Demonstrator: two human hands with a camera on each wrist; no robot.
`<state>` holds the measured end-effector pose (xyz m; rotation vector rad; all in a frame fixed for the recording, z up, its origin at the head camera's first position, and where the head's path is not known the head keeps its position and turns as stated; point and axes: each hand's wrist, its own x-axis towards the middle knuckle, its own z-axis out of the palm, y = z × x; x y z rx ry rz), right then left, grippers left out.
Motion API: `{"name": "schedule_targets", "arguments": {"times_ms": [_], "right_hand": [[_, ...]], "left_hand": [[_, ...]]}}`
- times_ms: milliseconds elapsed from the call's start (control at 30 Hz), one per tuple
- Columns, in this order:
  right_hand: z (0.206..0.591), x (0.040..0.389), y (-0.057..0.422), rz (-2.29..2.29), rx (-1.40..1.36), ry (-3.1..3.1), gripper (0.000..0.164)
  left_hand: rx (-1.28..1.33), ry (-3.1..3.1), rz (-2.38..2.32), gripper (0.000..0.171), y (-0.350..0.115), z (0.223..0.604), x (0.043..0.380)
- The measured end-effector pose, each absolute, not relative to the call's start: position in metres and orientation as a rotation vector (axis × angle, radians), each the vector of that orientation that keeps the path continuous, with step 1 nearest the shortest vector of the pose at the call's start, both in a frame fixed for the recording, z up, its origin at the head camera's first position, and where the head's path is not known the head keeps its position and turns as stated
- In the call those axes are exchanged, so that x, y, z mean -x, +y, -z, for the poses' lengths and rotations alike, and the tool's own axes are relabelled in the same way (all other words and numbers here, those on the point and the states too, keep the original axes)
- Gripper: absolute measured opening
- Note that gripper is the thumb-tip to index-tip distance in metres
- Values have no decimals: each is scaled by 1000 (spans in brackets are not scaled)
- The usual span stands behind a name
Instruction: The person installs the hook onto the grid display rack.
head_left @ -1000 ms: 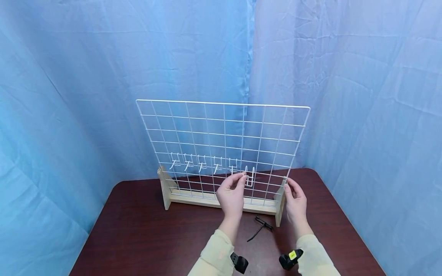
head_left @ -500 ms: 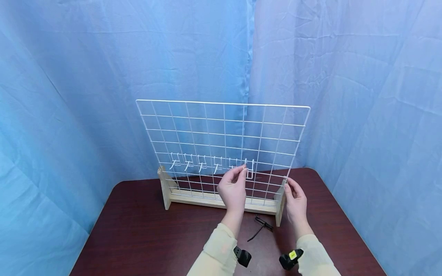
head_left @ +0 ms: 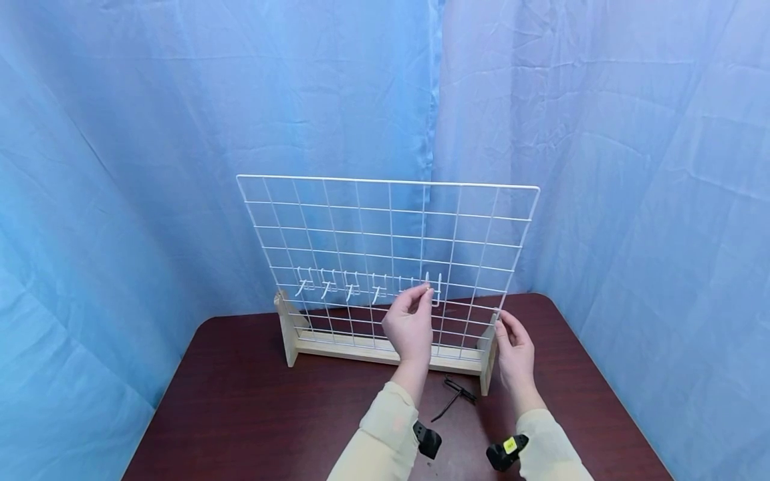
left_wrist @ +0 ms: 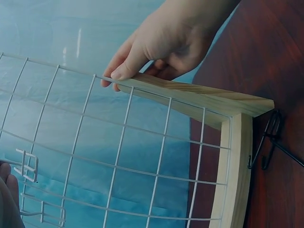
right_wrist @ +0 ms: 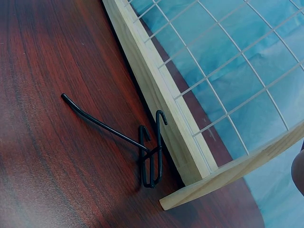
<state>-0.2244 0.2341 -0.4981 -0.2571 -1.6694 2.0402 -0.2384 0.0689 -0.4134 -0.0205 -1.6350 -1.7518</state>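
My left hand (head_left: 410, 326) pinches the prong of a white wire hook (left_wrist: 32, 166) at the front of the white wire grid panel (head_left: 388, 180). In the head view the hook's two top bends stand by a horizontal wire; whether they are over it I cannot tell. Several similar white hooks (head_left: 305, 285) hang in a row to its left. My right hand (head_left: 516, 351) holds the panel's right edge between thumb and fingers, just above the wooden side support (left_wrist: 190, 92).
A black wire hook (right_wrist: 153, 152) lies on the dark red wooden table (head_left: 240, 401), in front of the stand's right end. The pale wooden base (head_left: 343, 342) carries the panel upright. Blue curtains (head_left: 301, 87) surround the table.
My left hand has risen slightly and moved a little right, lifting the white hook from below the row to about the row's height. The right hand stays in place.
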Motion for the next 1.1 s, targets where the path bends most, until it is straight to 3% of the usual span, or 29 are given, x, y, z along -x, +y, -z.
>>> {"name": "schedule_targets", "arguments": {"times_ms": [1100], "right_hand": [[507, 229, 236, -2039, 225, -1652, 35]], "left_hand": [[-34, -1754, 1832, 13, 69, 468, 222]]}}
